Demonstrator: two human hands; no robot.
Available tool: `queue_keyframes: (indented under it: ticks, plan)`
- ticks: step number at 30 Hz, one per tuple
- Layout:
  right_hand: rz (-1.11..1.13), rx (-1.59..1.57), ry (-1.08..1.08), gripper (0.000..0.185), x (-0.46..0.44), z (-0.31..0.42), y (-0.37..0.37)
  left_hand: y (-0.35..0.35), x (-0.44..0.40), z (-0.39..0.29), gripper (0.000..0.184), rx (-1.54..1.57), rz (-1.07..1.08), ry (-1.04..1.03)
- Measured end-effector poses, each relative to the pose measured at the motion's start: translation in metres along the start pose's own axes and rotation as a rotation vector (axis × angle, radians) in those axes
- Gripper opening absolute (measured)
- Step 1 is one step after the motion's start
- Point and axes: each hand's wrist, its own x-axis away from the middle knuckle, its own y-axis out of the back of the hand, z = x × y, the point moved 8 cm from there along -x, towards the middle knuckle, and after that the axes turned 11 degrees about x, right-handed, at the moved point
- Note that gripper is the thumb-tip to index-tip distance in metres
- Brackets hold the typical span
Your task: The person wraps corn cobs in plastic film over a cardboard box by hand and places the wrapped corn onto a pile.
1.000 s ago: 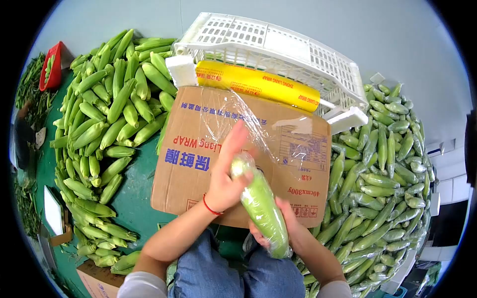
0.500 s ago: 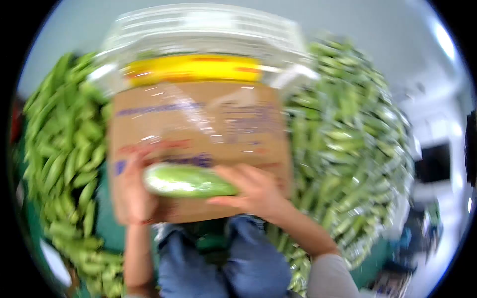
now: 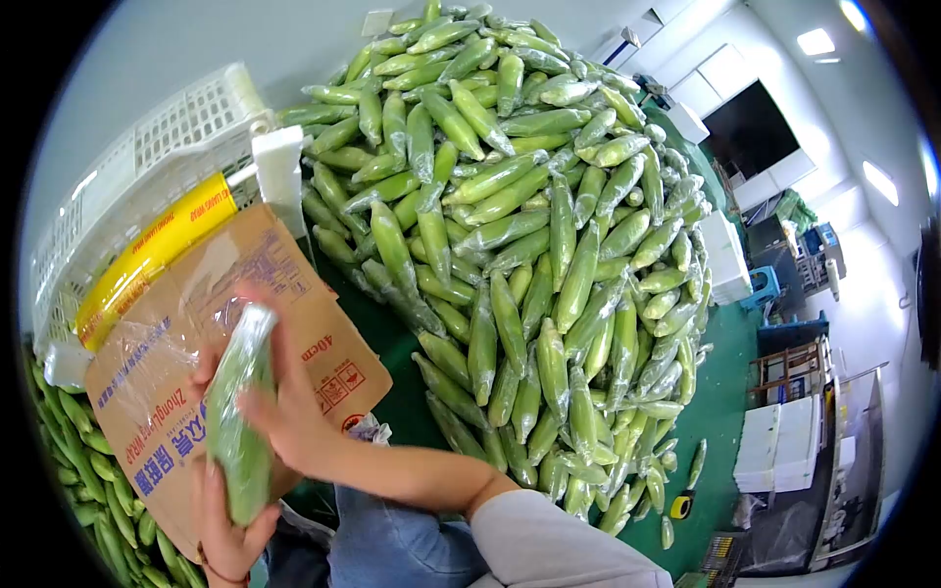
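Observation:
An ear of corn [image 3: 238, 421] in its green husk, covered in clear film, stands nearly upright over the cardboard. My left hand [image 3: 221, 524] grips its lower end from below. Around the upper part wraps my right hand [image 3: 292, 397], slightly blurred, with some fingers hidden behind the corn. Beneath both hands lies a flat brown cardboard box [image 3: 343, 338] with printed lettering and film stretched over its upper part. A yellow roll of cling film [image 3: 157, 257] is mounted along the far edge of the cardboard, in front of a white plastic crate [image 3: 186, 113].
A big heap of film-wrapped corn [image 3: 549, 284] covers the floor to the right. Unwrapped corn [image 3: 83, 451] is piled at the lower left. A knife [image 3: 697, 464] and a yellow tape measure [image 3: 682, 505] lie on the green floor [image 3: 720, 392]. White boxes [image 3: 779, 446] stand farther right.
The view has swung right toward the wrapped heap. The corn has gone from lying level between my hands to nearly upright, and my right hand has moved up around it.

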Motion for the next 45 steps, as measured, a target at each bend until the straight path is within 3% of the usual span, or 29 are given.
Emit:
queue_keyframes:
  ticks: [3, 4, 5, 6, 9, 11, 12, 13, 15, 17, 19, 21, 23, 25, 26, 28, 31, 32, 38, 45]
  plan:
    - [-0.145, 0.510, -0.138, 0.063, 0.057, -0.027, 0.082, -0.032, -0.071, -0.033, 0.086, -0.052, 0.150, 0.051]
    - [-0.240, 0.527, -0.219, 0.057, 0.066, -0.013, 0.116, -0.046, -0.084, -0.047, 0.081, -0.199, 0.213, -0.066]
    - [-0.386, 0.764, -0.228, 0.048, 0.074, 0.030, 0.147, -0.057, -0.091, -0.056, 0.076, -0.354, 0.261, -0.164]
    - [-0.494, 0.902, -0.200, 0.052, 0.077, 0.069, 0.183, -0.063, -0.088, -0.059, 0.072, -0.525, 0.299, -0.230]
    - [-0.820, 1.344, 0.003, 0.065, 0.090, 0.215, 0.308, -0.047, -0.049, -0.027, 0.065, -0.596, 0.196, -0.115]
    - [-1.019, 1.824, -0.001, 0.074, 0.109, 0.305, 0.387, -0.026, -0.012, 0.000, 0.068, -0.629, 0.065, 0.034]
    - [-0.913, 1.987, 0.115, 0.068, 0.113, 0.342, 0.456, -0.013, 0.011, 0.013, 0.069, -0.637, -0.002, 0.095]
    - [-0.833, 2.598, -0.120, 0.062, 0.108, 0.366, 0.450, -0.006, 0.031, 0.022, 0.072, -0.649, -0.054, 0.145]
    - [-0.870, 2.548, 0.164, 0.059, 0.090, 0.366, 0.389, 0.006, 0.064, 0.022, 0.075, -0.709, -0.091, 0.270]
    - [-0.485, 2.274, 0.227, 0.058, 0.062, 0.298, 0.325, 0.008, 0.096, 0.029, 0.081, -0.809, -0.143, 0.379]
    - [-0.059, 2.144, 0.111, 0.059, 0.047, 0.182, 0.265, 0.011, 0.116, 0.036, 0.082, -0.911, -0.236, 0.455]
    - [0.221, 1.923, 0.054, 0.063, 0.053, 0.083, 0.245, 0.013, 0.125, 0.050, 0.083, -0.894, -0.322, 0.530]
    - [0.205, 1.630, -0.058, 0.058, 0.061, 0.016, 0.226, 0.018, 0.129, 0.059, 0.080, -0.858, -0.425, 0.613]
    - [-0.160, 1.015, -0.113, 0.051, 0.067, -0.020, 0.219, 0.022, 0.129, 0.064, 0.063, -0.880, -0.542, 0.570]
    - [-0.306, 0.927, -0.123, 0.047, 0.066, -0.030, 0.222, 0.022, 0.129, 0.071, 0.057, -0.945, -0.589, 0.534]
    - [-0.326, 0.863, -0.114, 0.047, 0.049, -0.042, 0.222, 0.020, 0.126, 0.090, 0.044, -0.969, -0.709, 0.466]
    - [-0.392, 0.865, -0.137, 0.045, 0.030, -0.039, 0.215, 0.025, 0.112, 0.101, 0.044, -0.964, -0.720, 0.472]
    - [-0.401, 0.853, -0.149, 0.045, 0.017, -0.043, 0.209, 0.033, 0.101, 0.103, 0.046, -0.921, -0.686, 0.526]
    - [-0.362, 0.878, -0.135, 0.046, -0.068, -0.098, 0.211, 0.095, 0.038, 0.153, 0.051, -0.994, -0.749, 0.389]
    - [-0.360, 0.901, -0.065, 0.050, -0.141, -0.146, 0.202, 0.162, -0.026, 0.214, 0.068, -0.960, -0.674, 0.395]
